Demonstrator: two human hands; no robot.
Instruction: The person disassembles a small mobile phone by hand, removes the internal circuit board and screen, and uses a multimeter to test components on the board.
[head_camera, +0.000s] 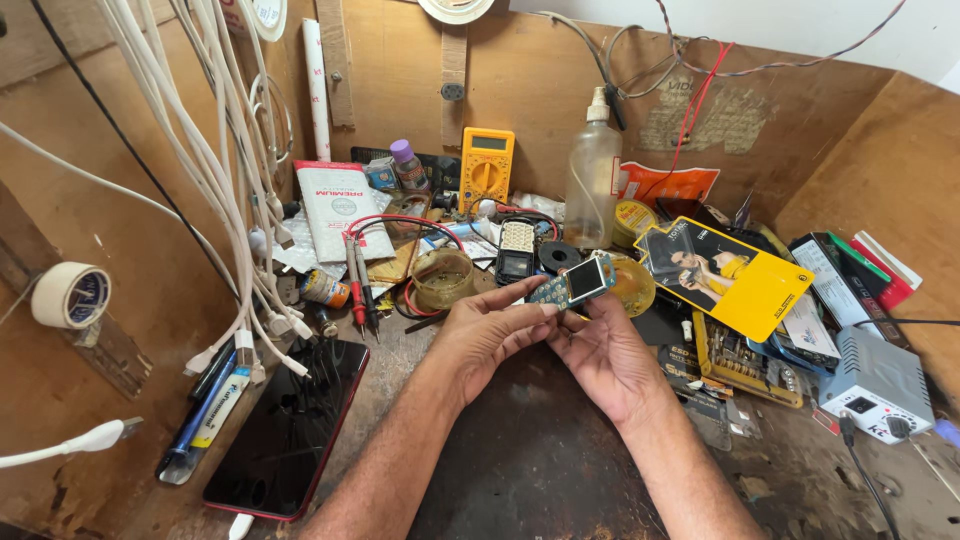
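- Hands met over the middle of the table (560, 450): the left hand (487, 335) and the right hand (603, 355) were both clamped on a small phone circuit board (574, 283) with its little screen attached, fingertips pinching it from either side.
- Board was held tilted above the dark work mat, just in front of a round amber tub (442, 277) (contents not clear) and a keypad phone (517, 249) lying face up.
- Behind those stood a yellow multimeter (486, 168) against the wooden back wall, with a clear plastic squeeze bottle (592, 175) to its right.
- Red and black probe leads (357, 283) lay left of the tub.
- A large black smartphone (290, 430) lay flat near the left forearm, beside a bundle of white charging cables (225, 190) hanging down.
- A yellow product card (735, 275) rested to the right of the hands, and further right sat a white power supply box (875, 385).
- A roll of tape (70, 295) hung on the left wall.
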